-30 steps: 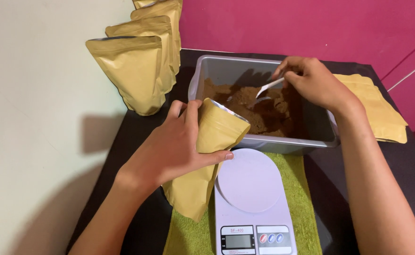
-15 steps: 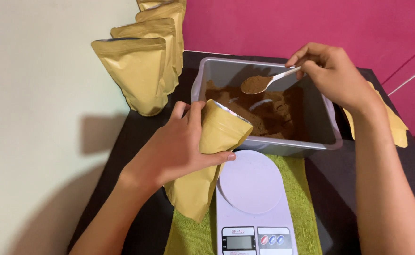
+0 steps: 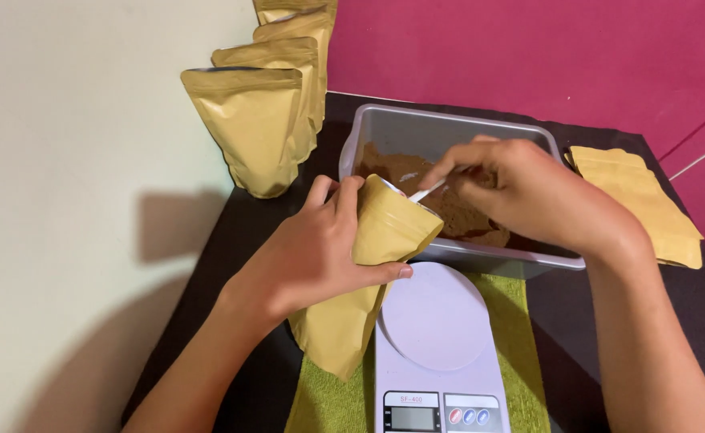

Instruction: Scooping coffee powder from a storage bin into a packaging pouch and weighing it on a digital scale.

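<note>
Since half a second ago, our right hand (image 3: pixel 529 200) has swung the spoon (image 3: pixel 426 192) from above the far side of the tub down to the mouth of the pouch; its fingers are pinched shut on the thin pale handle, and the bowl is hidden inside the opening. Our left hand (image 3: pixel 316 252) is clamped around the upper part of the matte gold pouch (image 3: pixel 368 281), holding it tilted, its crinkled lower end hanging beneath the grip. Just behind the grip sits the grey plastic tub (image 3: pixel 449 132) of coarse brown powder (image 3: pixel 461 216). Below the pouch lies a white kitchen scale (image 3: pixel 441 345) with a round platform, on a green cloth (image 3: pixel 324 405). Beyond our left hand stand filled gold pouches (image 3: pixel 252 128); flat ones (image 3: pixel 641 200) lie past our right.
</note>
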